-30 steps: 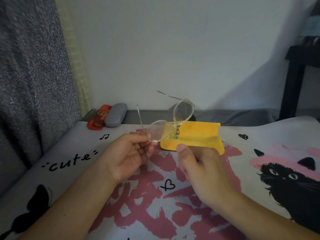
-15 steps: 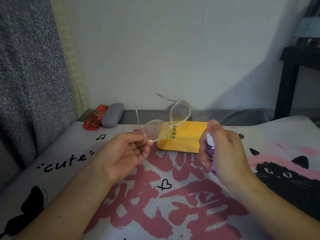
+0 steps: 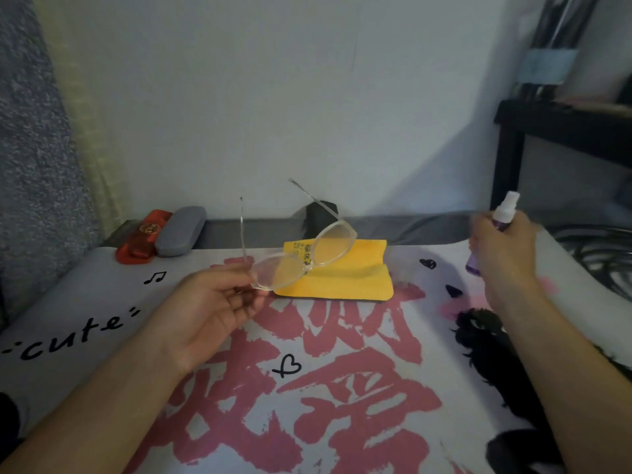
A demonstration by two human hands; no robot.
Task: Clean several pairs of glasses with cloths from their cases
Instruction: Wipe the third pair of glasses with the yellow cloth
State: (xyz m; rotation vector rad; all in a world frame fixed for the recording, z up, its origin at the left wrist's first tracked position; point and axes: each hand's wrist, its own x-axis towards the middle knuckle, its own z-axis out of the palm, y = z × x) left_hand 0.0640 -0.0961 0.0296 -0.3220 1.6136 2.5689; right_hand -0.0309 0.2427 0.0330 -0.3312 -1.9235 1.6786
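Clear-framed plastic glasses (image 3: 302,260) held up over the printed white, pink & black cloth surface (image 3: 342,388); long axis runs lower-left to upper-right, temple arms open & pointing up/away twd the wall. Left hand (image 3: 212,313) pinches the lower-left lens rim w/ thumb + fingertips, so the rest of the frame sticks out right of the grip, over the flat yellow microfibre cloth (image 3: 345,275). Right hand (image 3: 502,258), well apart at right, wraps a small purple spray bottle w/ white nozzle (image 3: 501,217), upright. Red case (image 3: 143,239) & grey case (image 3: 181,234) touch at far-left edge; middle of the surface lies open.
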